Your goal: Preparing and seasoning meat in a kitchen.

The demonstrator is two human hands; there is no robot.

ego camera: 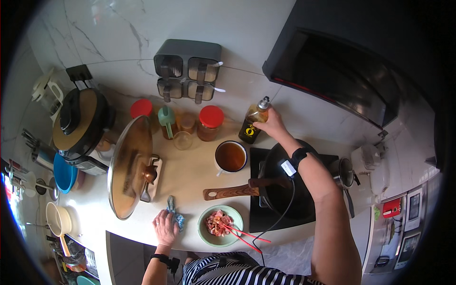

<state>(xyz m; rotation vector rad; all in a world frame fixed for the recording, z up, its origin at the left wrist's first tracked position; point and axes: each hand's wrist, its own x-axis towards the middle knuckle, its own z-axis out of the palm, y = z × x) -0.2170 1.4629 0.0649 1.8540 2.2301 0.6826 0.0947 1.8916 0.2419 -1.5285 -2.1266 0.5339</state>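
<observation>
My right hand (273, 123) is wrapped around the upper part of a dark-labelled oil bottle (248, 132) with a metal spout, at the back of the counter by the wall. Down at the front, my left hand (165, 227) rests on a blue-and-white cloth (174, 213). Right of that hand is a pale green bowl (204, 233) of cut raw meat (217, 222), with red chopsticks (245, 235) leaning on its rim. Beneath my right forearm sits a black wok (285, 199) with a wooden handle (228, 193), on the black hob (257, 221).
An enamel mug (231, 156) of brown liquid stands left of the bottle. A glass lid (130, 171) is propped upright on a stand (156, 178). Red-lidded jars (211, 123) line the wall beneath a spice rack (187, 50). The range hood (327, 71) overhangs the right. A cable (285, 212) hangs from my right wrist.
</observation>
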